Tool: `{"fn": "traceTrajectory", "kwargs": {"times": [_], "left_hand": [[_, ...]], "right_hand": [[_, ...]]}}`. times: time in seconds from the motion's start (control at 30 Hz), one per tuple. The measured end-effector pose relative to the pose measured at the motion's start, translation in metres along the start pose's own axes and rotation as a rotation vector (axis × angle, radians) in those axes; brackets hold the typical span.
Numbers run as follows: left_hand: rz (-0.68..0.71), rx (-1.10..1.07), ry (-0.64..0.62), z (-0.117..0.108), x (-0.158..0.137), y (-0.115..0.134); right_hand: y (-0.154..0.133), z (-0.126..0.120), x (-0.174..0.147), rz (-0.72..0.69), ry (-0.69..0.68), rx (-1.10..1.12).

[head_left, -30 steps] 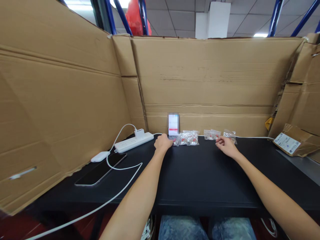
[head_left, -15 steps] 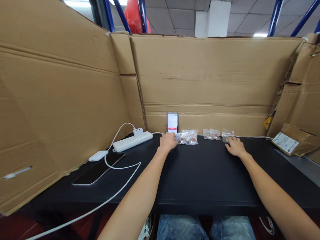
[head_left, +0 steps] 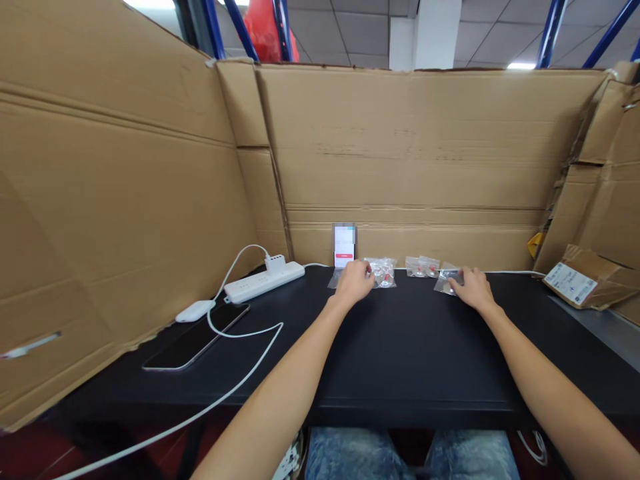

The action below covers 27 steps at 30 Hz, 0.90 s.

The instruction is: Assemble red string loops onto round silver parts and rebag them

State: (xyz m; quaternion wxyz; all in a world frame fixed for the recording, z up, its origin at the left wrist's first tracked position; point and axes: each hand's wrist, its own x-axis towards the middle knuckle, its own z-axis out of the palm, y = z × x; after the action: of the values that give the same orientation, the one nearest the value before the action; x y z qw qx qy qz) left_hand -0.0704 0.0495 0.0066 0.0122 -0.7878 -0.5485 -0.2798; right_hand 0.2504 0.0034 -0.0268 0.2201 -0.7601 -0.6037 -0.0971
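Observation:
My left hand (head_left: 354, 281) is at the left side of a group of small clear plastic bags (head_left: 384, 272) with red marks. Its fingers are curled beside them, and whatever they grip is hidden. Another clear bag (head_left: 334, 277) shows partly under this hand, in front of the upright phone (head_left: 345, 243). On the right, my right hand (head_left: 473, 290) has its thumb and fingers closed on a clear plastic bag (head_left: 445, 281) lying at a slant on the black table. Between the two hands lie more small bags (head_left: 423, 267) with red marks.
A white power strip (head_left: 265, 283) with a plugged-in charger stands on the left. A dark tablet-like device (head_left: 197, 340) and a white cable (head_left: 250, 373) are nearby. An open cardboard box (head_left: 593, 279) sits far right. Cardboard walls (head_left: 410, 140) enclose the table.
My left hand has moved right along the bags, uncovering a bag to its left. My right hand's bag has shifted left and toward me, and the hand has turned.

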Motion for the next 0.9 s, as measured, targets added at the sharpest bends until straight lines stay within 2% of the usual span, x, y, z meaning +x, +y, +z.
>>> {"fn": "traceTrajectory", "kwargs": {"times": [0.17, 0.27, 0.4, 0.53, 0.6, 0.77, 0.9], "left_hand": [[0.230, -0.169, -0.068, 0.013, -0.011, 0.027], [0.313, -0.234, -0.088, 0.015, -0.019, 0.039], [0.356, -0.252, -0.173, 0.018, -0.027, 0.049], [0.402, -0.210, -0.193, 0.023, -0.031, 0.052], [0.407, -0.205, -0.191, 0.025, -0.031, 0.051], [0.421, -0.198, -0.196, 0.026, -0.030, 0.050], [0.424, -0.194, -0.194, 0.027, -0.029, 0.050]], "right_hand": [[0.004, 0.005, 0.004, -0.077, -0.133, -0.004], [0.003, 0.009, 0.007, -0.146, -0.146, 0.060], [-0.002, 0.006, 0.005, -0.166, -0.127, 0.125], [-0.007, -0.002, 0.000, -0.198, 0.076, 0.022], [-0.008, -0.003, -0.001, -0.236, 0.117, 0.007], [-0.010, 0.007, 0.001, -0.451, 0.001, 0.087], [-0.015, 0.011, -0.001, -0.499, -0.048, 0.063]]}}
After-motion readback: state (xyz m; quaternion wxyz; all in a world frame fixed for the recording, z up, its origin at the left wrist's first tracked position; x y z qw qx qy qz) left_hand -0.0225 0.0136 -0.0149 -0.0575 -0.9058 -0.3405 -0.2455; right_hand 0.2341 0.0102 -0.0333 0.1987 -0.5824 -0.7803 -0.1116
